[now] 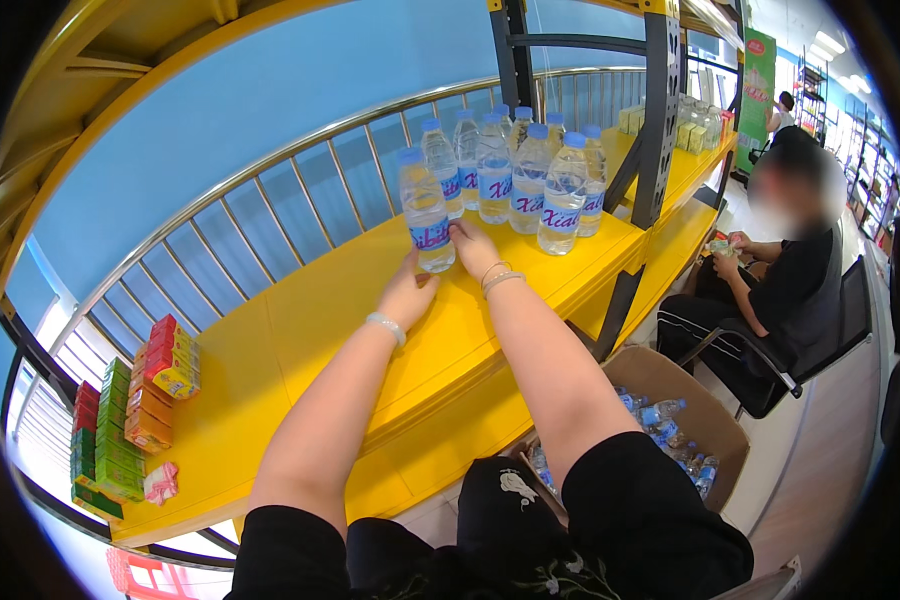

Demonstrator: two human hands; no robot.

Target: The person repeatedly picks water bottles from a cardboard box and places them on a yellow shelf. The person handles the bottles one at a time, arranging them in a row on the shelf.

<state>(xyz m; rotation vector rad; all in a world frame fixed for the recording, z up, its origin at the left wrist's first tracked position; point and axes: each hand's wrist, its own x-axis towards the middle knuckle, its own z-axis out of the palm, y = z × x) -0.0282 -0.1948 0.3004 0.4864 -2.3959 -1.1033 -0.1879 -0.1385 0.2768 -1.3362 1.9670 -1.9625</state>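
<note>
A clear plastic water bottle (421, 199) with a blue cap and printed label is at the left end of a bottle group, on the yellow metal shelf (330, 300). My left hand (409, 291) is at its lower left side, fingers curled. From the right, my right hand (474, 249) holds the bottle's lower side near the label. Fingertips behind the bottle are hidden. Several matching water bottles (529, 180) stand upright in rows just right of it.
Stacked drink cartons (120, 427) and a small pink-white packet (161, 482) occupy the shelf's left end. A metal railing (292, 161) runs behind. Below right, a cardboard box (720, 427) holds several bottles. A seated person (787, 285) handles something beside the black rack post (656, 120).
</note>
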